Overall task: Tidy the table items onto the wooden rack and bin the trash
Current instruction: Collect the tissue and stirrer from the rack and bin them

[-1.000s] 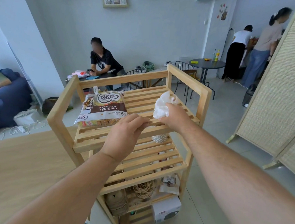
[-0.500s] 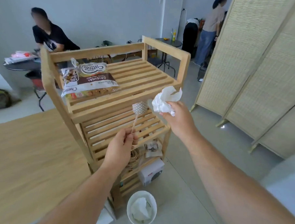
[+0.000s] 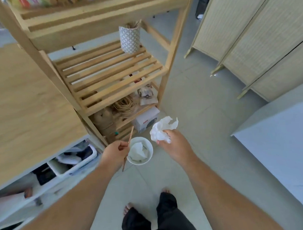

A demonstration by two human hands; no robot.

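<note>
My right hand (image 3: 173, 145) grips a crumpled white tissue (image 3: 162, 129) just right of and above the small white bin (image 3: 149, 146) on the floor, which holds white paper. My left hand (image 3: 114, 151) pinches a thin wooden stick (image 3: 129, 143) that crosses the bin's left rim. The wooden rack (image 3: 100, 77) stands beyond the bin. A patterned white cup (image 3: 130, 38) with sticks in it sits on the rack's second shelf.
The wooden table (image 3: 25, 96) lies to the left, with storage boxes (image 3: 71, 160) under it. The lower rack shelves hold a rope coil (image 3: 124, 104), twine and a white box (image 3: 145, 120). Woven folding screens (image 3: 258, 35) stand right. A white surface (image 3: 278, 140) is near right. My feet are below.
The view has tilted down from the rack top to the floor. Both hands have dropped from shelf height to the bin, still holding the tissue and the stick.
</note>
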